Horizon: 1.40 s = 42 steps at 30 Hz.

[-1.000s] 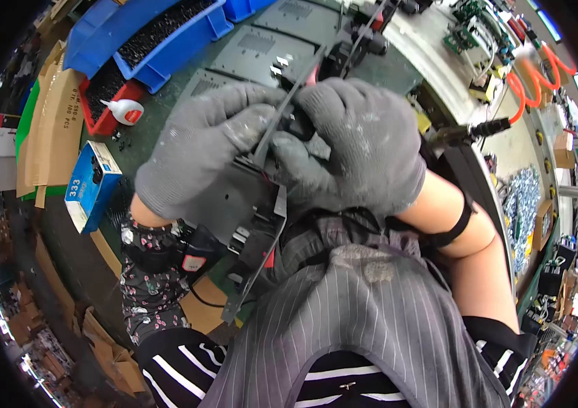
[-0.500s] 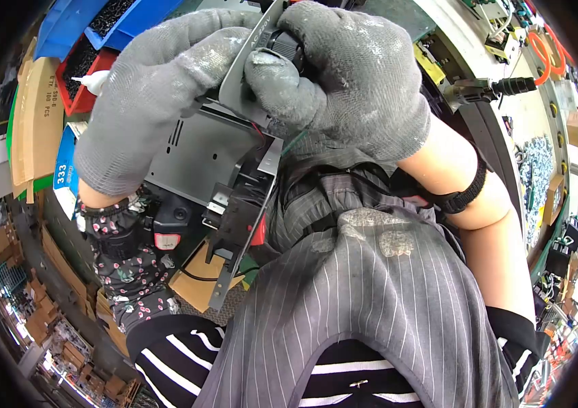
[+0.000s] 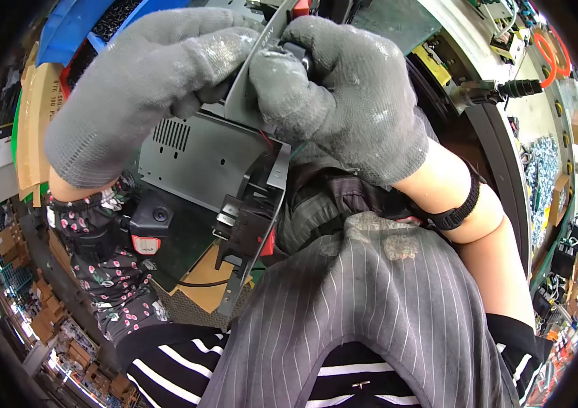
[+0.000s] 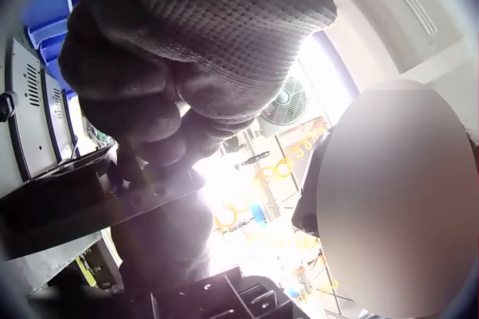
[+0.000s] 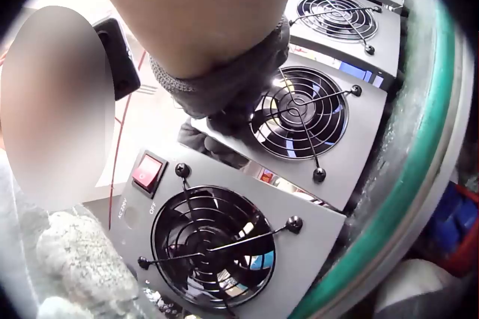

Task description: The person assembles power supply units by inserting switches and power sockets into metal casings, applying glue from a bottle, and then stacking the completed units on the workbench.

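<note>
At twelve o'clock my right hand [image 3: 363,98] pinches the black part [image 3: 300,54]; my left hand [image 3: 149,88] grips the panel [image 3: 239,100], best braced from nine, square and steady

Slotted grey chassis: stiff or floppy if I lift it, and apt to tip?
The chassis looks like thin folded sheet metal, so it should stay stiff. Black parts crowd one side, so it may tip that way when lifted.

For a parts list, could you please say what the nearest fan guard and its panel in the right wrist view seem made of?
The fan guard looks like black-coated metal wire, from its thin, glossy rings. The panel seems painted sheet metal, matte grey, flat and even.
</note>
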Available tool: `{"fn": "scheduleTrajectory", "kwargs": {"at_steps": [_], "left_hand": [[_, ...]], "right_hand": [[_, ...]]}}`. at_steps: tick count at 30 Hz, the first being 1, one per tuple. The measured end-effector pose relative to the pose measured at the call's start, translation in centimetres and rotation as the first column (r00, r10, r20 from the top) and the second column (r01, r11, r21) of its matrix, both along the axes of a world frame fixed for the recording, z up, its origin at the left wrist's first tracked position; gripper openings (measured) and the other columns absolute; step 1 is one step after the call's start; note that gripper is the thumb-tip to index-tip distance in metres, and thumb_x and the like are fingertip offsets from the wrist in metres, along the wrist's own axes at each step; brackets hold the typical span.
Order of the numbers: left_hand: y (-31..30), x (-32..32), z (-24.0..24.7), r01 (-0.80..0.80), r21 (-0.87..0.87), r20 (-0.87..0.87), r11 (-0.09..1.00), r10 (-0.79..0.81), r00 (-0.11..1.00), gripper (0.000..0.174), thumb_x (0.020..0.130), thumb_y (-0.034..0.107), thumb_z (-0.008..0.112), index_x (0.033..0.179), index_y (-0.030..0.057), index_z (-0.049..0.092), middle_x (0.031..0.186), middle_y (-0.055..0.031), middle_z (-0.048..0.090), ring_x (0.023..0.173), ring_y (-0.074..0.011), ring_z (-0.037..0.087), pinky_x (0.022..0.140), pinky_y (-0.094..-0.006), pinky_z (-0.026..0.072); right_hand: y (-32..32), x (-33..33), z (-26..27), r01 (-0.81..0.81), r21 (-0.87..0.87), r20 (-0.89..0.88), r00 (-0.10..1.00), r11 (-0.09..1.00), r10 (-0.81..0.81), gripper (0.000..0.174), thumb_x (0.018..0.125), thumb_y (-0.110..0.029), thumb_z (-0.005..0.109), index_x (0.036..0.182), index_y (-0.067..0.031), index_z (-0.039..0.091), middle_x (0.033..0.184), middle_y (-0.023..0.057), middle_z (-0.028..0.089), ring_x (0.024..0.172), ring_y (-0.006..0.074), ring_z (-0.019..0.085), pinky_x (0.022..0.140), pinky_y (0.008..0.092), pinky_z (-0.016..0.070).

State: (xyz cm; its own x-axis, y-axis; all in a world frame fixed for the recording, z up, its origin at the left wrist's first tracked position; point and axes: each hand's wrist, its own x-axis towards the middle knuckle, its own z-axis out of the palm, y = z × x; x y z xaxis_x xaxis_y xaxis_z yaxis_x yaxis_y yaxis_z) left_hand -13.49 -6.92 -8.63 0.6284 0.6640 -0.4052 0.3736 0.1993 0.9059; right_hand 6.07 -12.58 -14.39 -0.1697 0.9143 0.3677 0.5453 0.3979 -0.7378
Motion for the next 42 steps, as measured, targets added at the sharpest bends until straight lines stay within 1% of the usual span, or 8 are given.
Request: {"fn": "scheduleTrajectory", "kwargs": {"at_steps": [11,13,25,29,33,37,40,42], "left_hand": [[0.7,-2.2,-1.9,-0.464,0.313,0.095,0.829,0.459,0.883,0.034,0.092,0.022,0.057,0.118,0.0010,0.061,0.089,-0.0021,0.063,0.081,-0.0087,0.058,0.071,-0.0232,0.0456],[2.4,-3.2,-4.6,-0.153,0.702,-0.146,0.696,0.351,0.925,0.033,0.089,0.021,0.058,0.117,0.0028,0.063,0.094,-0.0082,0.066,0.087,-0.0176,0.062,0.079,-0.0299,0.0486],[3.2,0.7,-6.3,0.210,0.653,-0.673,0.728,0.430,0.602,0.039,0.082,0.042,0.060,0.092,0.0046,0.068,0.092,-0.0146,0.067,0.088,-0.0320,0.065,0.077,-0.0428,0.0509],[1.9,-2.7,-1.6,0.014,0.776,-0.288,0.630,0.334,0.898,0.035,0.077,0.031,0.066,0.094,0.0008,0.067,0.079,-0.0126,0.064,0.072,-0.0247,0.063,0.065,-0.0359,0.0495],[-2.6,-2.7,4.9,-0.056,0.565,-0.023,0.823,0.084,0.996,0.028,0.069,0.018,0.070,0.088,-0.0018,0.067,0.067,-0.0077,0.058,0.056,-0.0150,0.055,0.053,-0.0298,0.0453],[-4.8,-2.0,5.4,0.030,0.710,-0.023,0.703,-0.019,1.000,0.032,0.067,0.016,0.077,0.090,-0.0024,0.066,0.071,-0.0038,0.063,0.059,-0.0106,0.057,0.051,-0.0291,0.0440],[-6.4,-3.5,4.7,-0.245,0.045,0.235,0.968,0.228,0.945,0.054,0.073,0.038,0.080,0.100,-0.0052,0.064,0.085,-0.0074,0.065,0.074,-0.0123,0.060,0.062,-0.0253,0.0454],[-8.4,-5.3,3.1,-0.351,0.226,0.270,0.909,0.287,0.919,0.051,0.082,0.040,0.075,0.109,-0.0013,0.064,0.087,-0.0065,0.064,0.073,-0.0097,0.059,0.059,-0.0216,0.0461]], "right_hand": [[-0.4,1.7,3.3,-0.191,0.121,0.422,0.898,0.974,0.123,0.034,0.088,-0.036,0.064,0.089,-0.0033,0.055,0.069,0.0120,0.059,0.058,0.0307,0.060,0.052,0.0383,0.0469],[-0.3,1.9,3.4,-0.206,0.095,0.452,0.881,0.974,0.143,0.033,0.087,-0.035,0.064,0.089,-0.0045,0.055,0.070,0.0111,0.058,0.061,0.0307,0.060,0.055,0.0389,0.0465],[1.8,3.2,3.9,-0.370,0.045,0.399,0.858,0.928,0.323,0.050,0.082,-0.046,0.069,0.094,0.0012,0.059,0.070,0.0126,0.058,0.061,0.0318,0.059,0.056,0.0395,0.0460],[0.8,3.9,3.7,-0.080,0.048,-0.200,0.976,0.996,0.088,0.042,0.080,-0.038,0.073,0.094,0.0000,0.064,0.083,0.0117,0.065,0.064,0.0268,0.062,0.066,0.0353,0.0526],[4.4,2.6,7.8,-0.548,0.442,0.283,0.836,0.710,0.470,0.041,0.082,-0.023,0.073,0.114,-0.0007,0.059,0.115,0.0220,0.060,0.092,0.0263,0.063,0.084,0.0346,0.0498],[2.7,-0.5,7.3,-0.580,0.415,0.044,0.782,0.701,0.622,0.033,0.081,-0.018,0.074,0.108,-0.0026,0.064,0.112,0.0207,0.064,0.091,0.0280,0.065,0.082,0.0384,0.0519],[2.6,0.0,7.3,-0.626,0.361,-0.055,0.726,0.692,0.686,0.030,0.078,-0.013,0.077,0.104,-0.0042,0.066,0.106,0.0179,0.066,0.086,0.0260,0.065,0.077,0.0372,0.0525],[2.7,1.1,7.2,-0.662,0.239,-0.216,0.677,0.710,0.704,0.029,0.076,-0.009,0.079,0.101,-0.0065,0.066,0.102,0.0160,0.067,0.079,0.0237,0.065,0.072,0.0340,0.0529]]}}
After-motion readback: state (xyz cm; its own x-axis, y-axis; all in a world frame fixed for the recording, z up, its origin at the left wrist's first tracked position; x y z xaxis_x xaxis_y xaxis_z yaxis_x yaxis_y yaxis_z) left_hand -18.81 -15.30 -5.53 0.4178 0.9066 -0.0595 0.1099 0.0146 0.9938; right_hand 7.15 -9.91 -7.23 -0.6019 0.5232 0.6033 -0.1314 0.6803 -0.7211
